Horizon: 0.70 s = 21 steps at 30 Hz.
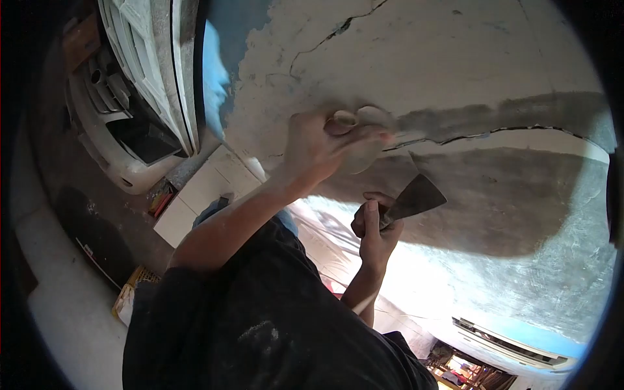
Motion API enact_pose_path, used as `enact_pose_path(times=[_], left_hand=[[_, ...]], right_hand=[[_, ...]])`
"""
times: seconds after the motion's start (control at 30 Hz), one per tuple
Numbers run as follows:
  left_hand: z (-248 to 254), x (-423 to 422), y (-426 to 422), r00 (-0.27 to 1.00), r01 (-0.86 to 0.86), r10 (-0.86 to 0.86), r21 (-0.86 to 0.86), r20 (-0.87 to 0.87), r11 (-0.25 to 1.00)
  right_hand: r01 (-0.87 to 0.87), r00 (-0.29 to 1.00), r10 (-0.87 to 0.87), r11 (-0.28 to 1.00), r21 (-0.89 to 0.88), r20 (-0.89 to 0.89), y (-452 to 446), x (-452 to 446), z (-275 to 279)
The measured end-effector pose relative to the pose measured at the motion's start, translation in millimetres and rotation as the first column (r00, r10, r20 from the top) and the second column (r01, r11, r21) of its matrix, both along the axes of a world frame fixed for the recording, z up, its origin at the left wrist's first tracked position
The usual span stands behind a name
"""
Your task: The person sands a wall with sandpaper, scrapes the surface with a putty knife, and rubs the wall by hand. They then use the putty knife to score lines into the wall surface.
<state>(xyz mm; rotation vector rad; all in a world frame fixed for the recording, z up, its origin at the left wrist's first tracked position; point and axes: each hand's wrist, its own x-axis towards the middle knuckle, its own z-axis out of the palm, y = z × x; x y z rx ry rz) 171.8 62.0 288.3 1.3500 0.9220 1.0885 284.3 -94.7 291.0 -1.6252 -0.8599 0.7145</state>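
Observation:
My left hand (pixel 318 146) reaches to the cracked plaster surface (pixel 455 45), its fingers closed around a pale round thing (pixel 364 156) smeared by motion. Its kind I cannot make out, though a ring-like part shows near the knuckles. That hand is at the left end of a long dark crack (pixel 500 131). Lower down, my right hand (pixel 378 237) grips a putty knife (pixel 419 197) by the handle, thumb along it. The knife's broad dark blade points up and right, in front of a damp grey-brown patch (pixel 507 201).
A second crack (pixel 341 27) runs across the top of the surface. At the upper left is a white car (pixel 140 172). A yellow basket (pixel 133 286) sits on the floor at the left. An air conditioner (pixel 510 341) shows at the lower right.

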Motion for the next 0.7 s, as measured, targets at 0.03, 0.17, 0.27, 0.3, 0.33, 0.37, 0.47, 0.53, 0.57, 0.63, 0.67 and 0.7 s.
enact_pose_path(times=[0.03,0.17,0.27,0.3,0.33,0.37,0.47,0.53,0.57,0.63,0.67,0.7], left_hand=[[-4,0,-1,0.999,-0.009,0.009,-0.01,-0.046,1.0],[-8,1,-2,0.997,0.008,-0.008,-0.005,0.072,1.0],[-3,1,-4,1.0,0.018,-0.018,0.002,0.002,1.0],[-3,1,-3,0.999,0.044,-0.044,-0.028,0.001,0.999],[-1,3,-2,0.998,0.068,-0.067,-0.052,0.004,0.996],[-5,3,-3,0.999,0.046,-0.046,-0.042,0.015,0.998],[-14,5,-3,0.997,0.007,-0.007,-0.006,0.077,1.0],[-11,5,-5,0.987,0.014,-0.012,-0.01,0.16,1.0],[-2,6,-6,0.987,0.019,-0.019,0.002,0.161,1.0],[19,6,-8,0.987,0.031,-0.032,0.008,0.154,0.999],[15,4,-10,0.996,0.007,-0.014,0.077,0.093,0.997],[13,4,-9,0.999,-0.019,0.012,0.155,0.045,0.988]], right_hand=[[-0.001,1.0,0.001,1.0,0.007,0.012,-1,0,3],[0.015,1.0,-0.015,1.0,0.01,0.021,-7,3,-2],[0.076,0.996,-0.075,0.997,0.011,-0.057,-4,-6,0],[0.065,0.998,-0.065,0.998,0.006,-0.027,-6,-7,-1],[0.053,0.999,-0.053,0.999,0.006,0.007,-7,-5,-1],[0.042,0.998,-0.042,0.999,0.007,0.042,-7,-4,-1],[0.059,0.998,-0.059,0.998,0.015,0.007,-10,-4,3],[0.087,0.996,-0.087,0.996,0.017,0.008,-12,-1,-1],[0.098,0.995,-0.098,0.995,0.007,0.007,-14,0,-5],[0.087,0.996,-0.087,0.996,-0.012,-0.005,-16,-3,-10],[0.103,0.995,-0.103,0.994,-0.029,-0.014,-14,-9,-4],[0.113,0.994,-0.113,0.993,-0.037,-0.01,-13,-10,1]])
